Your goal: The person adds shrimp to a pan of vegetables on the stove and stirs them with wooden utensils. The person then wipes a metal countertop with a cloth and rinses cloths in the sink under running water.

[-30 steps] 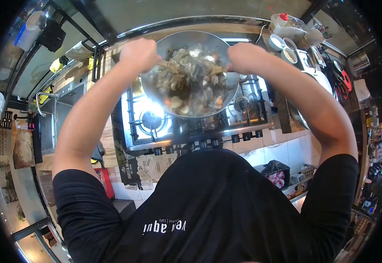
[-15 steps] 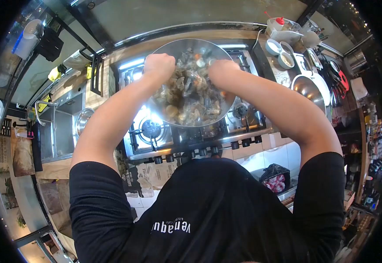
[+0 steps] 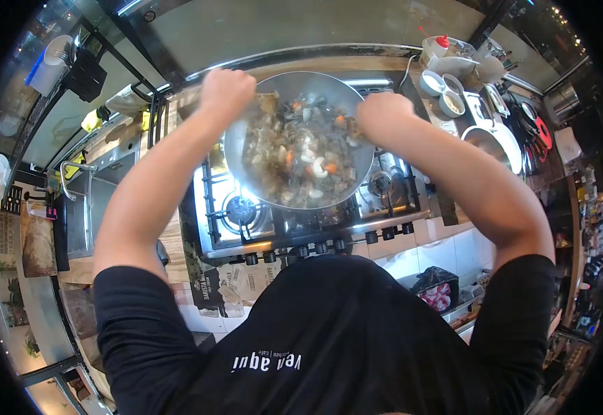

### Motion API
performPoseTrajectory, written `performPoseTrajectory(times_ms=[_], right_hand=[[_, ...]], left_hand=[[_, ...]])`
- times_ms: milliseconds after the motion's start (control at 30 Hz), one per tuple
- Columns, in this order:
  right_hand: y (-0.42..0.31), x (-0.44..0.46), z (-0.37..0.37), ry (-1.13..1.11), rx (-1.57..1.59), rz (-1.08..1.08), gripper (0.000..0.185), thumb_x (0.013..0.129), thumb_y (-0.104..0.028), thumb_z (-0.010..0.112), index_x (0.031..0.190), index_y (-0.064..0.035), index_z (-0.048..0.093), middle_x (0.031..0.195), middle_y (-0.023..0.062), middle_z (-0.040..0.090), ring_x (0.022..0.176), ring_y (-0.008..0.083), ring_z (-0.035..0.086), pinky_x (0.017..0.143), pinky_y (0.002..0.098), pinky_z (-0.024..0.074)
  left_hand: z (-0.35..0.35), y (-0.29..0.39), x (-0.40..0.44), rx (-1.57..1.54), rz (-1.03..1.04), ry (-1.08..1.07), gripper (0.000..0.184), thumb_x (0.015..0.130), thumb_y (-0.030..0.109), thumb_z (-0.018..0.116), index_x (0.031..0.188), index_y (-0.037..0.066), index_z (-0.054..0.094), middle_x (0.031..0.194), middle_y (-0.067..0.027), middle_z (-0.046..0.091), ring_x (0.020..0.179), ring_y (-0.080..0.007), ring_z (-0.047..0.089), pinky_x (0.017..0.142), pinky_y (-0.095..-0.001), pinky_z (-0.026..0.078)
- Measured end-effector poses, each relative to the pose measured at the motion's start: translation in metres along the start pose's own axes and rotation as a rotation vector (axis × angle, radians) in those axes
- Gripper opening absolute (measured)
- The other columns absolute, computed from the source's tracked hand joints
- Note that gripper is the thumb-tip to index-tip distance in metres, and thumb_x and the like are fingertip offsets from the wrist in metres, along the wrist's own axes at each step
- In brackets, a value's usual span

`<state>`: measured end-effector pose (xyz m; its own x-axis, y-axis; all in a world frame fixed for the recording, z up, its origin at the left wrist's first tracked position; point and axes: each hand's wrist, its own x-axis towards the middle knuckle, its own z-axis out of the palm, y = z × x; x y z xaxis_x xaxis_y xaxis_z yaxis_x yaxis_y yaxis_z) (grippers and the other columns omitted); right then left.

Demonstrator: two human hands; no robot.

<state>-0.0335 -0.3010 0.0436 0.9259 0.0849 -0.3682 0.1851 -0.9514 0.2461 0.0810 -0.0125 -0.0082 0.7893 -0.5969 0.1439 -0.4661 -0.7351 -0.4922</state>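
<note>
Pale wood-grain counter [image 3: 274, 66] runs behind and beside a silver steel gas stove [image 3: 315, 234] with black knobs, and a wide, round, grey metal wok [image 3: 300, 81] sits over its middle, heaped with a glistening brown mix of food [image 3: 294, 145] flecked with orange and pale pieces. Left hand [image 3: 228, 91] is clenched at the wok's far left rim, apparently around the handle of a flat brown wooden spatula [image 3: 268, 102], whose blade shows just inside the rim. Right hand [image 3: 386, 115] is curled into a fist over the opposite rim; I cannot tell what, if anything, it grips, since the fingers face away. Good tossing here calls for sliding low along the wall, reaching under the heap and folding it inward from both sides. Matched, moderate strokes should keep the wok steady on its support; lifting too high near the rim risks spilling pieces onto the burners.
</note>
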Motion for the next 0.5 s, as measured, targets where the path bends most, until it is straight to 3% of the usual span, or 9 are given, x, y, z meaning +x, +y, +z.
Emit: performPoseTrajectory(times_ms=[33, 100, 133, 200, 233, 300, 433, 500], right_hand=[[-0.008, 0.016, 0.011, 0.007, -0.002, 0.001, 0.026, 0.091, -0.015, 0.073, 0.113, -0.0067, 0.081, 0.122, 0.0150, 0.078, 0.112, 0.0317, 0.076, 0.089, 0.0434, 0.0628], [-0.021, 0.054, 0.037, 0.069, 0.078, 0.070, 0.025, 0.094, -0.015, 0.070, 0.116, -0.0075, 0.081, 0.123, 0.0130, 0.078, 0.112, 0.0307, 0.077, 0.088, 0.0422, 0.0628], [-0.023, 0.059, 0.038, 0.078, 0.072, 0.073, 0.025, 0.094, -0.015, 0.070, 0.116, -0.0075, 0.081, 0.123, 0.0130, 0.078, 0.112, 0.0307, 0.077, 0.088, 0.0422, 0.0628], [-0.029, 0.062, 0.041, 0.075, -0.028, -0.055, 0.025, 0.097, -0.016, 0.067, 0.115, -0.0080, 0.082, 0.122, 0.0129, 0.079, 0.110, 0.0316, 0.077, 0.086, 0.0421, 0.0634], [-0.025, 0.059, 0.041, 0.096, 0.017, -0.047, 0.024, 0.096, -0.016, 0.066, 0.113, -0.0080, 0.082, 0.118, 0.0145, 0.079, 0.108, 0.0319, 0.078, 0.085, 0.0436, 0.0637], [-0.010, 0.044, 0.033, 0.113, -0.005, -0.097, 0.024, 0.096, -0.016, 0.066, 0.111, -0.0078, 0.082, 0.117, 0.0151, 0.079, 0.107, 0.0321, 0.078, 0.085, 0.0444, 0.0638], [0.013, -0.014, -0.016, 0.056, -0.033, -0.141, 0.021, 0.093, -0.014, 0.068, 0.107, -0.0065, 0.081, 0.111, 0.0155, 0.080, 0.104, 0.0331, 0.078, 0.083, 0.0465, 0.0637], [0.024, -0.025, -0.029, 0.043, -0.090, -0.156, 0.020, 0.091, -0.015, 0.071, 0.106, -0.0068, 0.081, 0.111, 0.0145, 0.080, 0.104, 0.0335, 0.078, 0.083, 0.0463, 0.0637]], left_hand=[[0.015, 0.013, 0.010, 0.010, 0.011, 0.021, 0.004, 0.081, 0.016, 0.076, 0.079, 0.016, 0.080, 0.085, -0.0065, 0.080, 0.083, -0.0241, 0.079, 0.072, -0.0377, 0.055], [0.032, 0.045, 0.025, -0.034, 0.049, -0.056, 0.013, 0.089, 0.017, 0.069, 0.085, 0.015, 0.081, 0.092, -0.0087, 0.081, 0.092, -0.0239, 0.079, 0.079, -0.0405, 0.055], [0.042, 0.054, 0.031, -0.108, 0.060, 0.016, 0.015, 0.092, 0.023, 0.070, 0.085, 0.015, 0.081, 0.094, -0.0078, 0.081, 0.093, -0.0248, 0.078, 0.082, -0.0395, 0.054], [0.048, 0.059, 0.036, -0.228, 0.043, -0.053, 0.012, 0.090, 0.025, 0.074, 0.085, 0.016, 0.080, 0.092, -0.0058, 0.080, 0.093, -0.0254, 0.077, 0.080, -0.0411, 0.054], [0.046, 0.057, 0.030, -0.231, 0.038, -0.060, 0.012, 0.090, 0.025, 0.074, 0.085, 0.016, 0.080, 0.092, -0.0058, 0.080, 0.093, -0.0254, 0.077, 0.080, -0.0411, 0.054], [0.033, 0.041, 0.015, -0.265, 0.082, -0.083, 0.035, 0.101, 0.044, 0.066, 0.090, 0.014, 0.079, 0.096, -0.0053, 0.079, 0.098, -0.0274, 0.076, 0.085, -0.0421, 0.056], [-0.018, -0.003, -0.013, -0.235, 0.167, -0.150, 0.039, 0.101, 0.048, 0.064, 0.093, 0.012, 0.078, 0.098, -0.0056, 0.078, 0.100, -0.0289, 0.075, 0.087, -0.0441, 0.057], [-0.044, -0.021, -0.021, -0.101, 0.118, -0.193, 0.033, 0.099, 0.043, 0.068, 0.090, 0.013, 0.080, 0.094, -0.0064, 0.079, 0.095, -0.0285, 0.076, 0.081, -0.0429, 0.059]])
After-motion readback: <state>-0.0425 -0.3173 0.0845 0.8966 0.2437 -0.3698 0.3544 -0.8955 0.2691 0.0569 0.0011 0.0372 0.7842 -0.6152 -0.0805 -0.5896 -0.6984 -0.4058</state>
